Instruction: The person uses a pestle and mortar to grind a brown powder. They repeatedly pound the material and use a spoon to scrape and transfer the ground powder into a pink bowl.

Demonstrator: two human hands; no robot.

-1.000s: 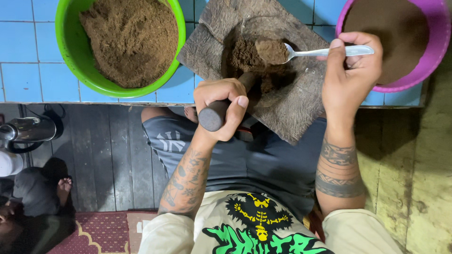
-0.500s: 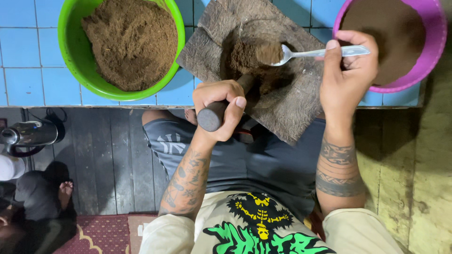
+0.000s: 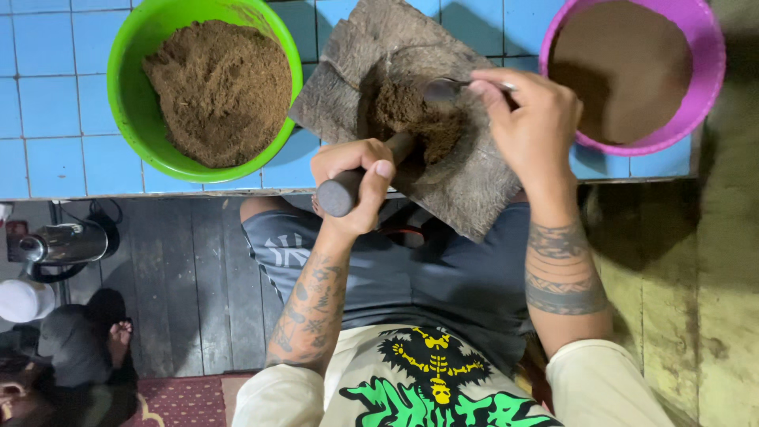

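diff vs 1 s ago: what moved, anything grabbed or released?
The right hand swung the spoon left and down: its bowl, earlier lifted loaded toward the purple bowl, now dips into the brown pile on the stone slab. Nothing grabbed or released. The left hand keeps gripping the dark pestle; the green bowl and slab are unchanged.

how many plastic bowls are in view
2: a round green plastic bowl of coarse brown powder at the upper left, and a round purple plastic bowl of finer brown powder at the upper right.
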